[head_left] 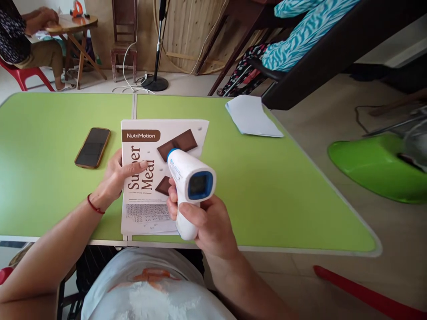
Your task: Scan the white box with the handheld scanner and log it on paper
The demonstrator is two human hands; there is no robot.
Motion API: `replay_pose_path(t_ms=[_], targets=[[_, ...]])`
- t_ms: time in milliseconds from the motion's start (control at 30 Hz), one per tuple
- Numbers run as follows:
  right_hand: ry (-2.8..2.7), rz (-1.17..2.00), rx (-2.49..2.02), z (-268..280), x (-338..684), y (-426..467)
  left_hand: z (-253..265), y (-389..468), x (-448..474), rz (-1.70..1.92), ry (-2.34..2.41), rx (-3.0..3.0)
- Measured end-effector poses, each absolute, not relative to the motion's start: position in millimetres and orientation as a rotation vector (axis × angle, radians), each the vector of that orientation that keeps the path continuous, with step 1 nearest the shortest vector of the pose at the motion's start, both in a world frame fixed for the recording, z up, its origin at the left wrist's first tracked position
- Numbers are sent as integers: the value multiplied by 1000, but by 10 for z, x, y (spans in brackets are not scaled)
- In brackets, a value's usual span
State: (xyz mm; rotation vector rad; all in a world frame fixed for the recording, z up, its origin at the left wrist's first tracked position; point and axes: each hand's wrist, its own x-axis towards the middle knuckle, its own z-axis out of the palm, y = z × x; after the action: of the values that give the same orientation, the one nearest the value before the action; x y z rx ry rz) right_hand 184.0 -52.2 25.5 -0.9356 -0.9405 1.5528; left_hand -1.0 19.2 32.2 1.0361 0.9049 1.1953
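In my right hand (207,218) is a white and blue infrared thermometer (190,175), its handle wrapped by my fingers and its dark screen facing me. The thermometer's front end points at a white "NutriMotion Super Meal" box (143,153) printed with brown chocolate pieces; whether the two touch I cannot tell. My left hand (116,178) grips the box by its left side, thumb across the front. Below the box's printing, a sheet with dense handwriting (147,213) shows, partly covered by my right hand. A dark phone (92,147) lies on the table left of the box.
The green folding table (267,191) has a seam running through it near the box. Folded white papers (251,116) lie at its far right. Beyond are a stand with a round base (155,83), a wooden chair (124,49), a seated person (30,40) and a green chair (376,166).
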Motion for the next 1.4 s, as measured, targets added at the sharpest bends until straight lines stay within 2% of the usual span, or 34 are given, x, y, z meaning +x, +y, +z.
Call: replay_pose_path(t_ms=[433,1267,1400], targets=[[-939,1555,-996,255,1792,-503,190,230,-72,1202,1068,1119],[-1028,1584,-957,212,1791,-499,175,237,-80,1225,1019,1188],[-1195,1412,-939,328,1972,-463,202,249,-108,1271,962,1209]])
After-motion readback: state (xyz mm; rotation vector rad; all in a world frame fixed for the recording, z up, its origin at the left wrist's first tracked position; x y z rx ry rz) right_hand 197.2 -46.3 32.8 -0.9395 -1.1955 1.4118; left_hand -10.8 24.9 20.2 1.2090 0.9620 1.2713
